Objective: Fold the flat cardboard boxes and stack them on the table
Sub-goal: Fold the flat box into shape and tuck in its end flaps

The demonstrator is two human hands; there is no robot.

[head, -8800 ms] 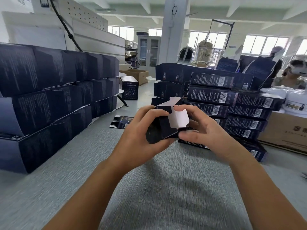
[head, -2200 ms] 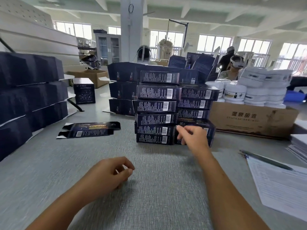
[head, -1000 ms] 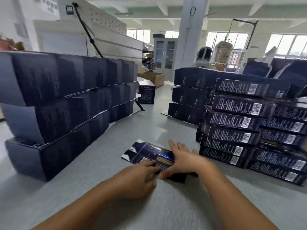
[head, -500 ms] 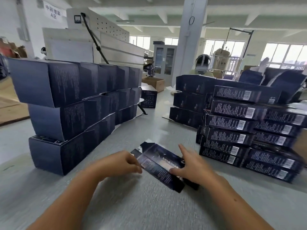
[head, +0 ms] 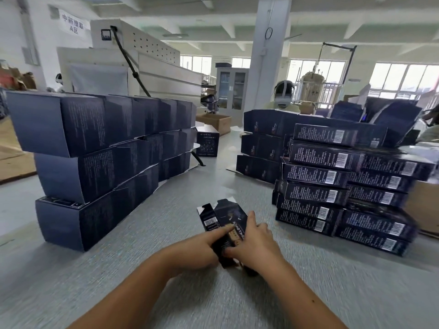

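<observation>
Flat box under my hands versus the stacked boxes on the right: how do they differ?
The flat box is collapsed; the stacked boxes are folded into shape. The flat box has the left hand and right hand on it; the stacked boxes sit piled, untouched. Both are dark with barcodes.

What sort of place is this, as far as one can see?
Most likely a packing workshop in a factory hall: folded dark boxes stacked at left and right on a long grey table, a large white machine behind them, and another worker wearing a headset at the far end.
</observation>
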